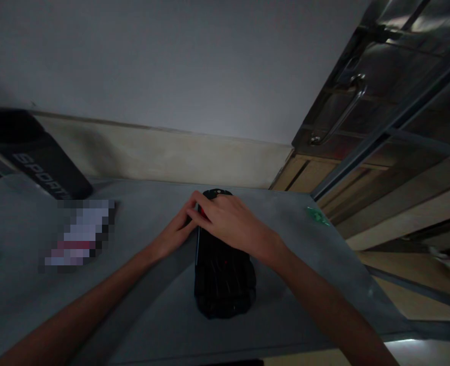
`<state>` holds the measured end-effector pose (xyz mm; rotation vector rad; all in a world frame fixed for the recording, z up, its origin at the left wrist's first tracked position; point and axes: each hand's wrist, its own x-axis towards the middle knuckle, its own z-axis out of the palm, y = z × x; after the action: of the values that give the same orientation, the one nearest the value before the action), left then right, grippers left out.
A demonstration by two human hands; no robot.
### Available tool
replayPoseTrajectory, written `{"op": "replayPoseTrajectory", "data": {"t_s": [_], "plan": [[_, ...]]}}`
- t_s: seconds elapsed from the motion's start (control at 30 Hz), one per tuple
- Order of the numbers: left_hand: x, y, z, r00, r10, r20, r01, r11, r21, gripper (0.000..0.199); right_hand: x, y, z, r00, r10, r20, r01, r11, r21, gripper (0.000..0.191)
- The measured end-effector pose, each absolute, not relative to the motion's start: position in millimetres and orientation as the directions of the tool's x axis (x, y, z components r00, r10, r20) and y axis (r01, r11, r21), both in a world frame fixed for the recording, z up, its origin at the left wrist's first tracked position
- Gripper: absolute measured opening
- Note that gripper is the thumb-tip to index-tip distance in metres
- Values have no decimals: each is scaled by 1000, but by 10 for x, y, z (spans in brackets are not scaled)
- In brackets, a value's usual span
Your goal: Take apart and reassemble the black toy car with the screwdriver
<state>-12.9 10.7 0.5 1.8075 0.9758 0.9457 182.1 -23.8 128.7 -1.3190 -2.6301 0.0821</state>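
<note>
A long black object [225, 274], shaped like a toy car turned over, lies lengthwise on the grey table [152, 315]. Across its far half rests my right hand [232, 223], fingers bent and partly hidden behind the knuckles. My left hand [177, 229] is at the object's far left edge, its fingertips meeting those of my right hand. A small red spot shows between the fingers. Whatever the fingertips pinch is too small or covered to name.
A dark bottle [38, 157] stands at the table's left, near a blurred-out flat item [82, 231]. A small green wrapper [317, 215] lies near the right edge. Behind is a wall [171, 66]; a metal door handle [339, 117] shows at right.
</note>
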Motion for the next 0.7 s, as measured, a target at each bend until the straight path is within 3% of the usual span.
{"op": "replayPoseTrajectory", "data": {"t_s": [0.2, 0.33, 0.5, 0.6, 0.7], "plan": [[-115, 84, 46, 452, 873, 181, 222, -307, 925, 69, 1850, -215, 1277, -664, 732, 152, 702, 681, -211, 29], [-114, 74, 48, 391, 897, 205, 255, -319, 913, 63, 1841, -224, 1281, -587, 796, 145, 776, 605, -180, 30], [-108, 60, 70, 433, 880, 197, 213, -311, 926, 60, 1835, -237, 1295, -653, 741, 159, 713, 672, -200, 22], [-101, 55, 84, 394, 891, 226, 222, -331, 917, 51, 1835, -253, 1292, -580, 799, 159, 782, 601, -166, 27], [-96, 66, 70, 410, 885, 219, 203, -323, 925, 55, 1837, -273, 1290, -593, 789, 162, 770, 614, -172, 24]]}}
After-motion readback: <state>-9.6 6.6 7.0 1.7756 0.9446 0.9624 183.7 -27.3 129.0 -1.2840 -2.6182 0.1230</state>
